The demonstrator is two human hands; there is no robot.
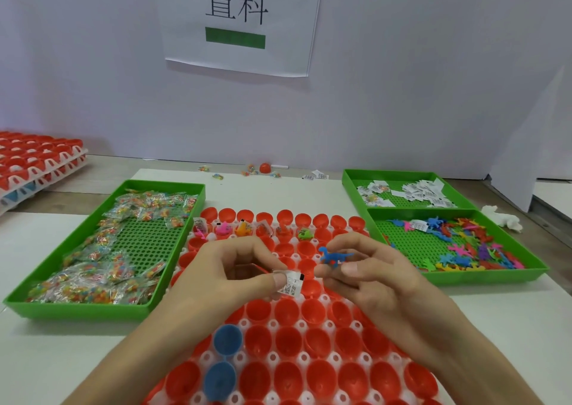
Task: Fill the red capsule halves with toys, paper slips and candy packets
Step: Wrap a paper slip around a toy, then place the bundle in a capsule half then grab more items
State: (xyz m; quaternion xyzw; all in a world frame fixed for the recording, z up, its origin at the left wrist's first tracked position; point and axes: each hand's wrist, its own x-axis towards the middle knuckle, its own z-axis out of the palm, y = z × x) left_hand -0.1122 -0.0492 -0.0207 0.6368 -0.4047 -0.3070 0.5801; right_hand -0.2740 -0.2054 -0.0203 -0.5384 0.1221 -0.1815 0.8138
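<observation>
Straight ahead, a white sign (236, 20) on the wall reads 置料 above a green bar. The paper slip (291, 285) carries fine black print too small to read, with a black mark at one corner. It is pinched between the thumb and curled fingers of the left hand (235, 268). The right hand (371, 277) pinches a blue dinosaur toy (334, 256) at its fingertips. Both items hover just above the red capsule halves (288, 342), which sit open side up in a white holder (273, 324) on the table.
</observation>
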